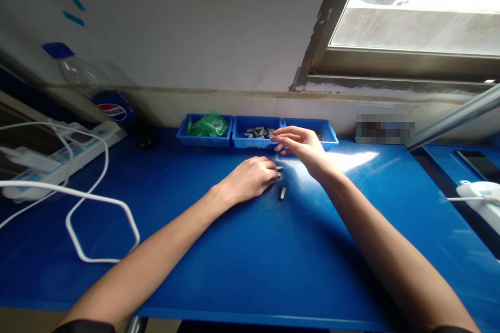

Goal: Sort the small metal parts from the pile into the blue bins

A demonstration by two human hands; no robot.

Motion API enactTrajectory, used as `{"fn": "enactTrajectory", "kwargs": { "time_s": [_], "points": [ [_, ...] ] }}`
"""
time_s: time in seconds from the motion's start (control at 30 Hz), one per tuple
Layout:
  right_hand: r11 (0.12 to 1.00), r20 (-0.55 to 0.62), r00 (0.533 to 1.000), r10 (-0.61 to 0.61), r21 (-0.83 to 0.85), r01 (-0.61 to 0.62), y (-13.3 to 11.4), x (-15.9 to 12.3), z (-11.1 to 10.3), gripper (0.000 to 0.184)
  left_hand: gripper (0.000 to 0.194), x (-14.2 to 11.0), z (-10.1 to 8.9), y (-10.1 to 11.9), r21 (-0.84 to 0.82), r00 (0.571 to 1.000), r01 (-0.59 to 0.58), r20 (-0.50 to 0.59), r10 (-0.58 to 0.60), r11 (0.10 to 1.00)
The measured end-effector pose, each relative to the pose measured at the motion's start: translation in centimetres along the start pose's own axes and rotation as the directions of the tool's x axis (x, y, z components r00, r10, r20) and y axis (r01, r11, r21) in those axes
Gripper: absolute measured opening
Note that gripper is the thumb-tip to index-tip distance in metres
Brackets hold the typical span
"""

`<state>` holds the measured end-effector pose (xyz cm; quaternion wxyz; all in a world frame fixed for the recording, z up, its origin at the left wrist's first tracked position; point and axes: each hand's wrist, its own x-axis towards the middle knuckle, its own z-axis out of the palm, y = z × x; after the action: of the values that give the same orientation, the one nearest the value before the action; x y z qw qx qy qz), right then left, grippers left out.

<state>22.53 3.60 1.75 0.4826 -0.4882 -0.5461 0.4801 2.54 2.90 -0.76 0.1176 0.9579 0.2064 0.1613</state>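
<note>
My left hand (pixel 253 179) rests on the blue table with its fingers curled. Small grey metal pieces (pixel 279 168) show right at its fingertips; what lies under the fingers is hidden. Slightly nearer to me, a separate metal piece (pixel 282 193) lies on the tabletop. My right hand (pixel 303 146) is raised over the table in front of the bins, fingers apart, and nothing shows in it. Behind it, the middle blue bin (pixel 250 142) holds several similar metal pieces (pixel 260 132). The right blue bin (pixel 332 138) is partly covered by this hand, so its contents barely show.
The left blue bin (pixel 203 141) contains a green plastic bag (pixel 211 125). A cola bottle (pixel 113 106), a white power strip (pixel 99 138) and looping white cables (pixel 103 259) occupy the left side. At far right are a phone (pixel 478 165) and a white device (pixel 480 195).
</note>
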Motion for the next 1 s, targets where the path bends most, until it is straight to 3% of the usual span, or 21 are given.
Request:
{"fn": "enactTrajectory", "kwargs": {
  "time_s": [0.27,0.37,0.43,0.5,0.6,0.7,0.77,0.87,1.0],
  "points": [
    [1.0,0.003,1.0,0.018,-0.011,-0.018,0.0,0.0,0.1,0.03,0.019,0.0,-0.4,0.3,0.009,0.988,0.153,0.022,-0.153,0.988],
    [1.0,0.002,1.0,0.028,-0.008,-0.028,-0.2,0.0,0.0,0.029,0.022,0.0,-0.9,0.1,-0.122,0.978,0.202,-0.019,-0.206,0.972],
    [1.0,-0.004,1.0,0.03,-0.008,-0.03,-0.3,0.0,-0.1,0.027,0.021,0.1,-1.2,-0.2,-0.272,0.962,0.209,-0.117,-0.248,0.939],
    [0.999,-0.01,1.0,0.029,-0.013,-0.029,-0.3,0.0,-0.2,0.026,0.017,0.3,-1.4,-0.4,-0.442,0.918,0.205,-0.224,-0.328,0.874],
    [0.999,-0.013,0.999,0.031,-0.026,-0.031,-0.2,0.0,-0.3,0.026,0.017,0.6,-1.6,-0.9,-0.685,0.804,0.2,-0.294,-0.516,0.701],
    [0.999,-0.001,0.999,0.033,-0.036,-0.033,0.0,0.1,-0.3,0.028,0.03,0.8,-1.5,-1.4,-0.848,0.683,0.182,-0.255,-0.685,0.497],
    [0.999,0.026,0.999,0.026,-0.044,-0.025,0.0,0.1,-0.3,0.029,0.037,0.9,-1.4,-1.7,-0.9,0.632,0.178,-0.206,-0.748,0.398],
    [0.999,0.068,0.998,0.012,-0.04,-0.009,-0.2,0.0,-0.3,0.028,0.04,0.9,-1.4,-1.9,-0.922,0.608,0.167,-0.183,-0.772,0.35],
    [1.0,0.09,0.996,0.023,-0.02,-0.022,-0.6,-0.2,-0.1,0.029,0.039,0.8,-1.4,-1.9,-0.909,0.616,0.12,-0.247,-0.748,0.399]
  ]
}}
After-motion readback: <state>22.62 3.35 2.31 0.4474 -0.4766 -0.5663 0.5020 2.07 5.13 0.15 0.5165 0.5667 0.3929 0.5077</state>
